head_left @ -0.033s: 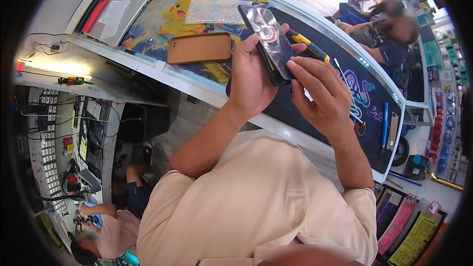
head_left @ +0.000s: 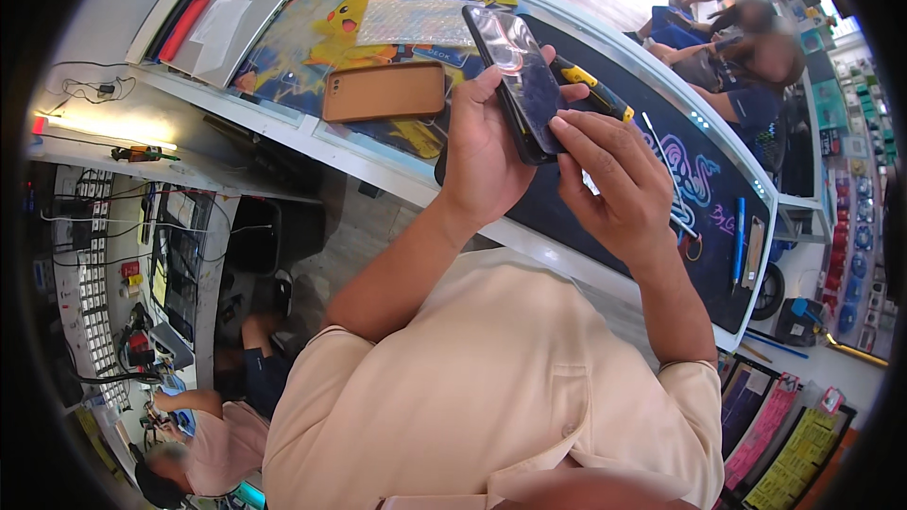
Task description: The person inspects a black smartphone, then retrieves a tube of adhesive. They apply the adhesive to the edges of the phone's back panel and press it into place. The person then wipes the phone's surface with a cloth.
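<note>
A black smartphone (head_left: 526, 85) with a glossy, reflecting face is held tilted above the counter. My left hand (head_left: 487, 151) is wrapped round it from below, thumb along the near left edge and fingertips showing at the far right edge. At the phone's lower right corner, my right hand (head_left: 619, 165) is closed, its fingertips on the face and its thumb tucked beneath. A small whitish spot shows by that thumb; what it is I cannot tell. Left of the phone lies a brown phone case (head_left: 385, 93), open side up. A yellow-and-black handled tool (head_left: 595, 90) rests just beyond my fingers.
Bubble wrap (head_left: 416, 23) lies on the colourful mat behind the case. A laptop (head_left: 225, 33) with papers sits at the counter's left end. A blue pen-like tool (head_left: 738, 241) is on the dark mat at right. One person (head_left: 222, 444) works at lower left; others sit beyond the counter.
The phone has tilted very slightly, and the reflections on its face have shrunk toward the upper end. Both hands keep their grip.
</note>
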The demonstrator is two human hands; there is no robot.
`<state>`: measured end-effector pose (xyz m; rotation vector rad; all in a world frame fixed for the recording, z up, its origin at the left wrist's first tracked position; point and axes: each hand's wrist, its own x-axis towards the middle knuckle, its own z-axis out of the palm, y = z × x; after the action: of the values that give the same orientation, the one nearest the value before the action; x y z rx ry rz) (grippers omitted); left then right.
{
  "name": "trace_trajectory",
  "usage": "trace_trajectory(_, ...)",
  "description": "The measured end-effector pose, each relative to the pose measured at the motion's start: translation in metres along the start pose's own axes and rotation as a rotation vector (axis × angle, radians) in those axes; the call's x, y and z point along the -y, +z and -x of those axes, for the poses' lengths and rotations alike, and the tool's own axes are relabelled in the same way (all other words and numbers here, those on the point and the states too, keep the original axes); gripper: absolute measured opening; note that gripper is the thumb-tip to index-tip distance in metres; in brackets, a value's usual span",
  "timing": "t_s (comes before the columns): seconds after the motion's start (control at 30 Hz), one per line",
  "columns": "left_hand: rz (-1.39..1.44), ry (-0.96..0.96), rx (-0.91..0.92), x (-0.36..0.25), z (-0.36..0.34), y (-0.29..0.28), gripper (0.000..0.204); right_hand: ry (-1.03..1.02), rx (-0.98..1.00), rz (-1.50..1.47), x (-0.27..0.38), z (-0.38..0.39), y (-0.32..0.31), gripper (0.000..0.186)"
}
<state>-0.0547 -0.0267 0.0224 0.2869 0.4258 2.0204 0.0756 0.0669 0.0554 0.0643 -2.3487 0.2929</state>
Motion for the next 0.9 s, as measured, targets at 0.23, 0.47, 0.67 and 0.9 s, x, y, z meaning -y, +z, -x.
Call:
trace_trajectory(0.23, 0.011, -0.001, 0.134, -0.004, -0.006, -0.017, 0.065, -0.031, -0.013, 0.01, -0.003, -0.008, -0.003, 0.04)
trace_trajectory(0.47, -0.108, 0.046, 0.197, -0.001, -0.002, -0.013, 0.077, -0.042, -0.052, -0.021, -0.003, -0.013, -0.014, 0.04)
trace_trajectory(0.67, -0.066, 0.081, 0.194, -0.003, -0.005, -0.011, 0.079, 0.012, -0.027, -0.084, -0.003, -0.011, -0.012, 0.04)
trace_trajectory(0.9, -0.002, 0.037, 0.234, 0.003, -0.003, -0.017, 0.075, -0.011, -0.075, -0.028, -0.002, -0.004, -0.012, 0.044)
